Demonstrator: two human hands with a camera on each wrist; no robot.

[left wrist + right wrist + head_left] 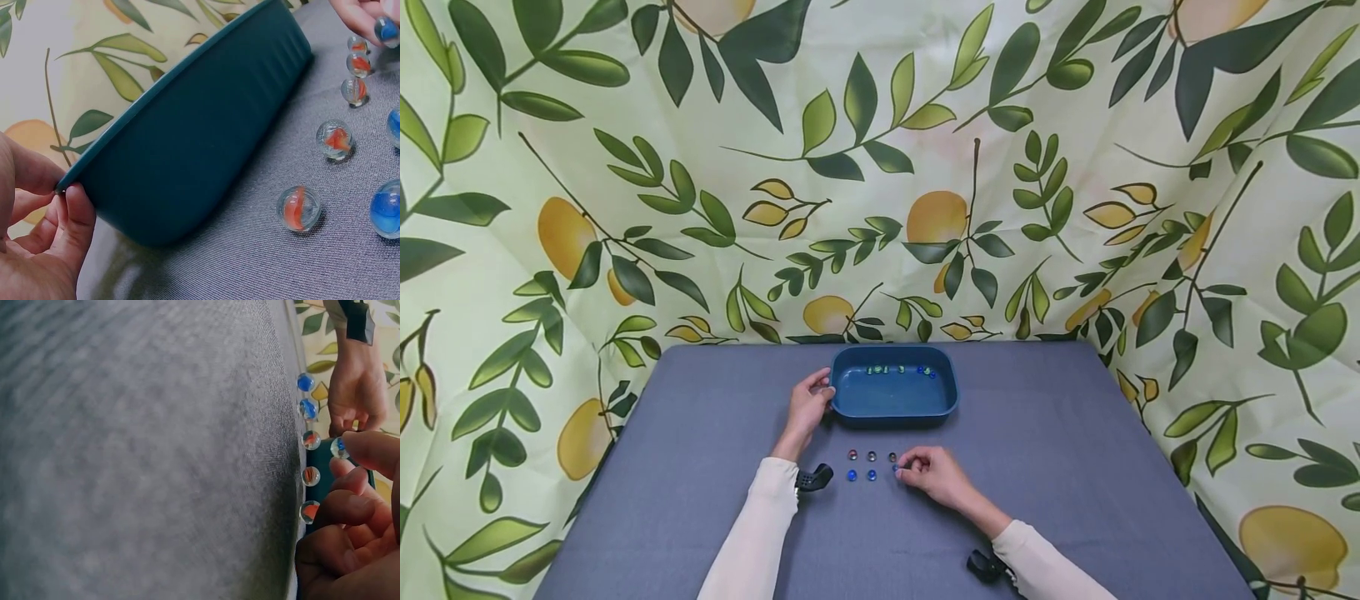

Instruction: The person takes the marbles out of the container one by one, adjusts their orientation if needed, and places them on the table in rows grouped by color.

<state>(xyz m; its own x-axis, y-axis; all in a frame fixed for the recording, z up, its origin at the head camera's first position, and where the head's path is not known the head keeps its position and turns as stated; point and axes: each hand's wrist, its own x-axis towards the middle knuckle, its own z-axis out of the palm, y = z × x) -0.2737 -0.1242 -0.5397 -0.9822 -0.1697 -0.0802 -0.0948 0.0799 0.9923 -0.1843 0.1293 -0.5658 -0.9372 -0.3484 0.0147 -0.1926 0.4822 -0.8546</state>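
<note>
My left hand (807, 408) pinches the left rim of a dark teal tray (895, 419) between thumb and fingers; the left wrist view shows this grip (44, 219) closely. Between the thumb and finger of my right hand (936, 475) is a clear glass marble with a blue swirl (340, 447). In front of the tray, marbles stand in two short rows on the cloth. The back row holds orange-swirled marbles (299, 209); blue-swirled marbles (852, 476) form the front row. My right hand is at the right end of these rows, partly hiding them in the head view.
Inside the tray, green-looking marbles (877, 369) and blue ones (921, 369) lie along the far wall. Grey cloth (715, 467) covers the table. A leaf-and-fruit patterned curtain (880, 208) surrounds its back and sides. Each wrist wears a black camera (815, 477).
</note>
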